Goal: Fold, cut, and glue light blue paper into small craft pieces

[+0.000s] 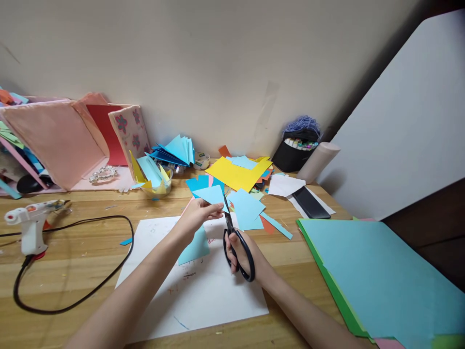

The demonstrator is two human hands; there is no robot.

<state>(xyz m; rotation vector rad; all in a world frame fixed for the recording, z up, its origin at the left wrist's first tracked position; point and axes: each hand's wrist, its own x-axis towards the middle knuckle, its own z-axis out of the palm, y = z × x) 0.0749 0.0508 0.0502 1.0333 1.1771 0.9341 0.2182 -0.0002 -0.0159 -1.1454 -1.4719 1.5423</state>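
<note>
Pinched between the fingers of my left hand point(198, 215) is a light blue piece of paper point(212, 195), held up above the table. My right hand point(245, 252) grips black-handled scissors point(228, 222), fingers through the loops. The blades point away from me and meet the right edge of the paper. Below the hands, a light blue paper square point(194, 246) lies on a large white sheet point(203, 300) marked with small smudges. My left forearm covers part of that sheet.
A white glue gun point(31, 225) with a looping black cable point(72, 308) stands at left. Yellow paper point(238, 173) and scraps lie behind my hands. A black pen holder point(294, 152) and a dark phone point(310, 202) are back right; blue sheets point(385, 271) are stacked at right.
</note>
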